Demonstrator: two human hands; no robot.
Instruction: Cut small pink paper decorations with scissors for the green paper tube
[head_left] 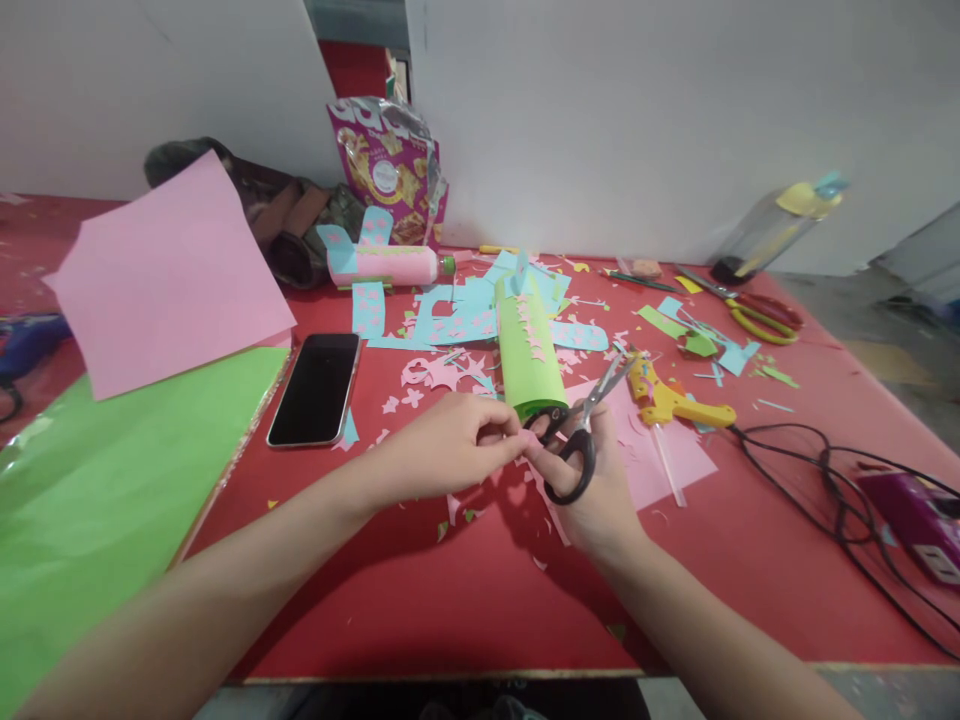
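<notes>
My left hand point(442, 445) pinches a small piece of pink paper point(539, 426) between thumb and fingertips. My right hand point(600, 500) is closed on black-handled scissors point(589, 468), blades up and away from me, its fingertips meeting the left ones at the pink piece. Just beyond both hands lies a green paper-wrapped cylinder point(536, 375) with a row of pink stars point(527, 318) and light blue paper wings point(579, 336). Pink star and flower cut-outs point(442, 372) are scattered left of the cylinder. Under the right hand is a pink sheet point(679, 462).
A yellow glue gun point(664, 395) with a black cable point(832, 465) lies at right, near more scissors point(761, 315). A phone point(315, 390), green sheets point(142, 470) and pink sheets point(172, 290) lie left. Behind are a pink bottle rocket point(394, 265), snack bag point(386, 170) and clear bottle point(780, 230).
</notes>
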